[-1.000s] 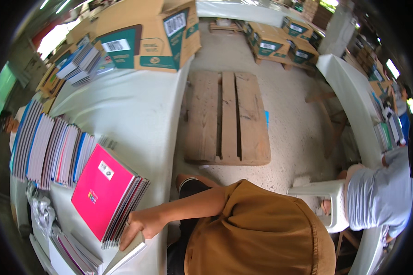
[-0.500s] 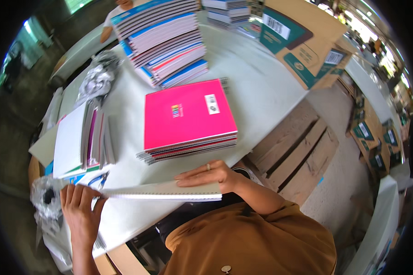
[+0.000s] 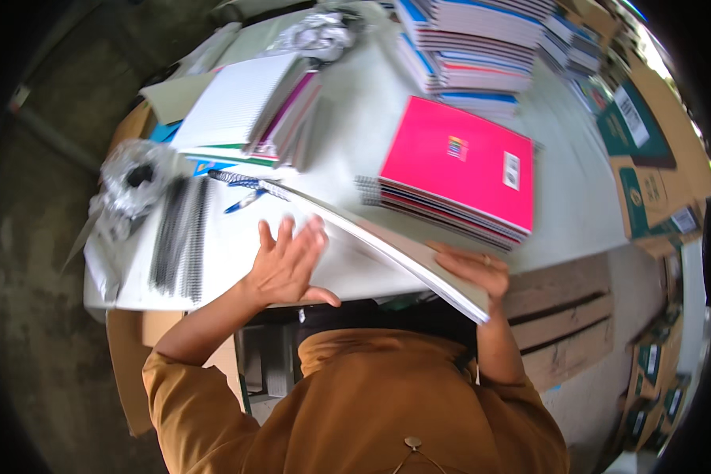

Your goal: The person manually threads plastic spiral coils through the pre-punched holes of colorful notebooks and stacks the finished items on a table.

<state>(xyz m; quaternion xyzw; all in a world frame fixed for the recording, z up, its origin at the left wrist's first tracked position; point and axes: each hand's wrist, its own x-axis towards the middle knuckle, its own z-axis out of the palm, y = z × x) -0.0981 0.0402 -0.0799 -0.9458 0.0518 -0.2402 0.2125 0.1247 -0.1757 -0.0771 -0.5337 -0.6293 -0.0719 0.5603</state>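
My right hand (image 3: 482, 272) grips the near right end of a thin stack of paper with a card cover (image 3: 403, 249), thumb below and fingers on top. The stack is tilted, its long white edge toward me. My left hand (image 3: 292, 257) is open beside that edge, fingers spread and slightly blurred, holding nothing. Past the stack's far left end lie pliers (image 3: 245, 199) with blue handles and a dark coiled strip; whether the coil joins the stack I cannot tell. Behind the stack sits a pile of spiral notebooks with a pink cover (image 3: 458, 162) on top.
Loose black wire spirals (image 3: 180, 237) lie at the table's left, beside crumpled clear plastic (image 3: 137, 178). Unbound page blocks (image 3: 233, 103) stand behind them. A tall notebook stack (image 3: 482, 47) is at the back. Cardboard boxes (image 3: 656, 182) stand at the right, near a wooden pallet (image 3: 561, 308).
My left hand has let go of the stack's left end and opened. The stack has swung to a diagonal, still in my right hand. The view has turned left, showing the loose spirals.
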